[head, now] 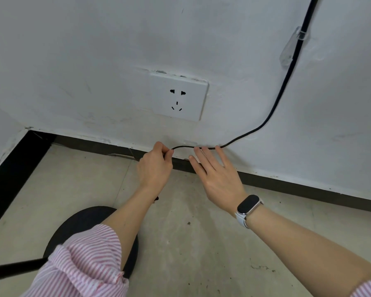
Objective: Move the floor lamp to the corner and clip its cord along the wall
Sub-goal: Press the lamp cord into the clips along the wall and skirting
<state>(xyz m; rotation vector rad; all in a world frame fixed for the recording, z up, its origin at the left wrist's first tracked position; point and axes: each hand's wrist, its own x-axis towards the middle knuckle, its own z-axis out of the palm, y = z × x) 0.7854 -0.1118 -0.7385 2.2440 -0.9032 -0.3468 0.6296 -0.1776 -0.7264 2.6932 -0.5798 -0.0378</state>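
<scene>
A thin black cord (287,78) runs down the white wall from the top right, through a clear clip (300,36), then bends left just above the dark skirting. My left hand (155,166) pinches the cord low on the wall, below the socket. My right hand (216,174) is flat with fingers spread, fingertips resting on the cord against the wall a little to the right. The floor lamp's round black base (81,224) sits on the floor at the lower left, partly hidden by my left arm; its black pole (13,270) leans off the left edge.
A white wall socket (178,97) sits above my hands. The room corner (28,130) lies at the left, with dark skirting (308,185) along both walls. The floor is pale tile. A clear strip (287,50) hangs by the clip.
</scene>
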